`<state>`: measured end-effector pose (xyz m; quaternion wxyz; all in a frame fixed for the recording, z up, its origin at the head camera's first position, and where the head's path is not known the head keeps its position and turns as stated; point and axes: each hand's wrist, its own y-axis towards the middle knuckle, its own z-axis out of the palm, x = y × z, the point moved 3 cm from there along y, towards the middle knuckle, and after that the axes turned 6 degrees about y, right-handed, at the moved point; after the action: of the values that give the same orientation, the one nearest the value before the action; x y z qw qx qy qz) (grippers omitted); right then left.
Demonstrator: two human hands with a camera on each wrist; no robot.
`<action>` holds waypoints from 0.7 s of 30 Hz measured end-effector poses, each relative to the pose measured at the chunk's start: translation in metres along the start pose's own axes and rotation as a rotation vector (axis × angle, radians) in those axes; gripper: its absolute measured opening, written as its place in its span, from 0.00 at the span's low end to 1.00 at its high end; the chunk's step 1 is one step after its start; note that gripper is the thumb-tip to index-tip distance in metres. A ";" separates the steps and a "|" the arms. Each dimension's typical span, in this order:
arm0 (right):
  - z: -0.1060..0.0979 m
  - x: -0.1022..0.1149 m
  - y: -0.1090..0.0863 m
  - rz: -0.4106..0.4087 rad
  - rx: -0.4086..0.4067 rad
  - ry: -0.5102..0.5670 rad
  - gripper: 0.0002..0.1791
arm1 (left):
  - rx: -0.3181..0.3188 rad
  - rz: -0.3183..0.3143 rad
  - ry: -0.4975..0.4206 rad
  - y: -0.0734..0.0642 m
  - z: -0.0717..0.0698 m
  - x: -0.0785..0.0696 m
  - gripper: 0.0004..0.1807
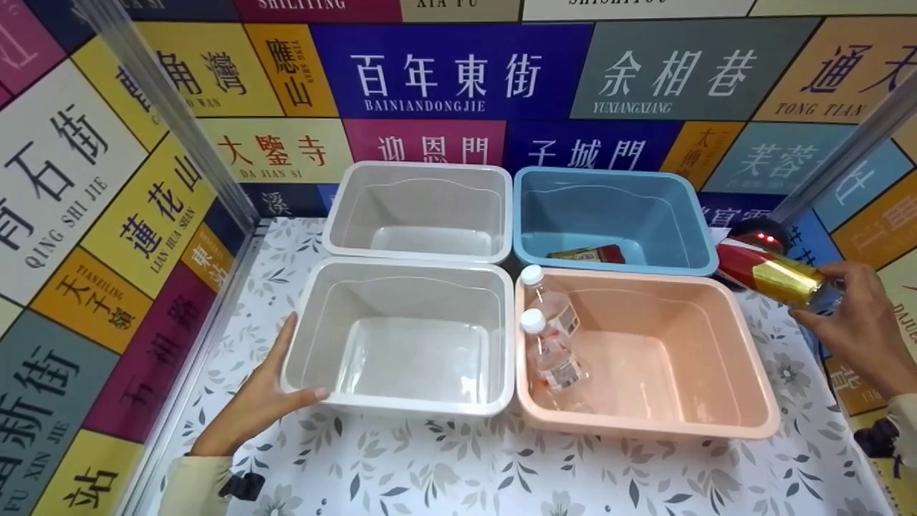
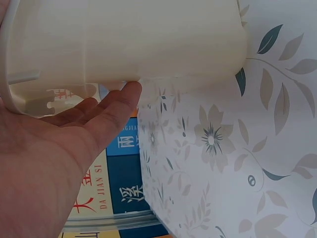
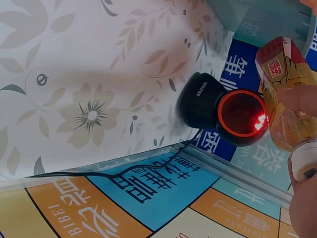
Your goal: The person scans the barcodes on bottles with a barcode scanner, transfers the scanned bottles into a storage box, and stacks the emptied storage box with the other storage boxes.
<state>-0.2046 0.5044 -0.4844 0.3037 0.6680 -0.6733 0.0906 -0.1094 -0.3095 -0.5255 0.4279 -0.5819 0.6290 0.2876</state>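
My right hand [image 1: 856,326] pinches a small plastic bottle [image 1: 774,272] with a red and gold label near its cap end. In the right wrist view the bottle [image 3: 282,84] tilts beside the glowing red window of a black barcode scanner [image 3: 237,116], its white cap toward the palm. Right of the blue bin [image 1: 616,265], the scanner is partly hidden behind the bottle. With fairly straight fingers along the outer side and the thumb at the front rim, my left hand [image 1: 251,398] touches the near-left white bin [image 1: 401,408].
A light grey bin [image 1: 419,172] stands behind the white one. The peach bin [image 1: 645,426] contains two clear bottles [image 1: 559,365] with white caps. A red and gold packaged item [image 1: 591,254] lies in the blue bin. Panels with printed signs surround the flower-patterned table [image 1: 430,473].
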 end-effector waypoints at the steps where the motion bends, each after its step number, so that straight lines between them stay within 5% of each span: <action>1: 0.001 -0.001 0.000 0.001 0.003 -0.002 0.42 | -0.001 -0.002 0.004 0.000 0.000 0.000 0.65; 8: 0.002 -0.007 0.000 0.000 -0.008 -0.024 0.43 | 0.005 -0.024 0.073 0.001 -0.001 -0.002 0.64; 21: -0.012 -0.004 0.003 0.045 -0.084 -0.015 0.42 | 0.003 -0.006 0.045 0.000 -0.001 0.000 0.65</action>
<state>-0.2046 0.5143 -0.4755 0.3247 0.6401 -0.6934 0.0639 -0.1099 -0.3102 -0.5250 0.4152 -0.5894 0.6372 0.2725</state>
